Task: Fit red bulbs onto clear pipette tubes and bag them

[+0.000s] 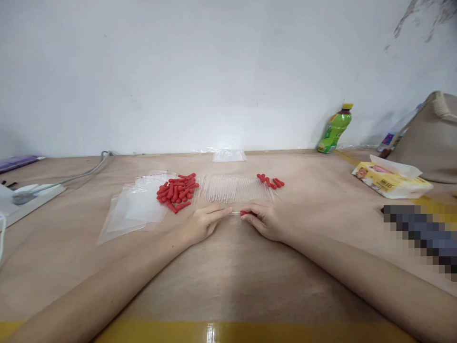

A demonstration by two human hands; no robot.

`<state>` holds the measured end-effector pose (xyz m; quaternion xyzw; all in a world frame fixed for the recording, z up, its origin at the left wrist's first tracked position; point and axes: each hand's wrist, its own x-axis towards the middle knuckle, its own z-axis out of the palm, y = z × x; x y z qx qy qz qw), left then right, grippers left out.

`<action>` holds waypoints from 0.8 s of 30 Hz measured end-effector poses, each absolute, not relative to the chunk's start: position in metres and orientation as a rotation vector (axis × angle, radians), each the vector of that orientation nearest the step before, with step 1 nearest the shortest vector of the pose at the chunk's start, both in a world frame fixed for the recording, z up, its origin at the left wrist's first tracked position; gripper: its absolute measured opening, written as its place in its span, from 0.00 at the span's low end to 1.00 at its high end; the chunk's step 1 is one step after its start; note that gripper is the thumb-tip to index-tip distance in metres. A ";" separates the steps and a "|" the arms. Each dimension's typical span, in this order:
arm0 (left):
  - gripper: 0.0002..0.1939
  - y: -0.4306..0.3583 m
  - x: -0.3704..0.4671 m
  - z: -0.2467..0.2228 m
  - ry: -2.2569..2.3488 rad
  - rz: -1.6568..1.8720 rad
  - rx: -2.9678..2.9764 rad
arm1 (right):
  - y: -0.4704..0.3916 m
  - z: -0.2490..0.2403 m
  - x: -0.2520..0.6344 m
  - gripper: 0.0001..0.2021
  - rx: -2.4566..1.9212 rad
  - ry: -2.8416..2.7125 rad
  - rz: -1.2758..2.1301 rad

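Observation:
My left hand (203, 223) is closed on a thin clear dropper tube (235, 213), its fingers stretched along it toward the right. My right hand (264, 220) pinches a red rubber dropper bulb (243, 213) at the tube's right end. Tube and bulb are in line and appear to touch; how far one sits in the other I cannot tell. Just beyond both hands lies a row of clear dropper tubes (221, 188). A heap of red rubber bulbs (174, 193) is left of the row, and several more bulbs (276, 183) lie at its right end.
Clear plastic bags (132, 209) lie flat at the left, with another bag (229, 156) by the wall. A power strip (39, 197) with a grey cable is far left. On the right are a green bottle (334, 129), a tissue pack (389, 181), a beige bag (424, 143) and a blurred-out dark object (421, 233).

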<state>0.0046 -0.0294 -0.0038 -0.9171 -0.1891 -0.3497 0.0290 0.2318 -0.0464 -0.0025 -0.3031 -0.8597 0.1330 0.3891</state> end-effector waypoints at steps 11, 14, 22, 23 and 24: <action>0.15 -0.036 0.008 0.006 -0.467 -0.712 -2.685 | -0.047 -0.014 0.230 0.09 -0.812 -2.292 0.014; 0.14 -0.036 0.008 0.002 -0.538 -0.838 -2.662 | -0.045 -0.012 0.229 0.08 -0.808 -2.267 0.035; 0.09 -0.033 0.010 0.000 -0.873 -0.946 -2.775 | -0.036 -0.006 0.235 0.06 -0.795 -2.213 0.231; 0.09 -0.033 0.010 0.001 -0.881 -0.952 -2.789 | -0.036 -0.006 0.235 0.06 -0.795 -2.215 0.249; 0.09 -0.034 0.011 0.002 -0.887 -0.966 -2.804 | -0.036 -0.005 0.235 0.06 -0.789 -2.214 0.261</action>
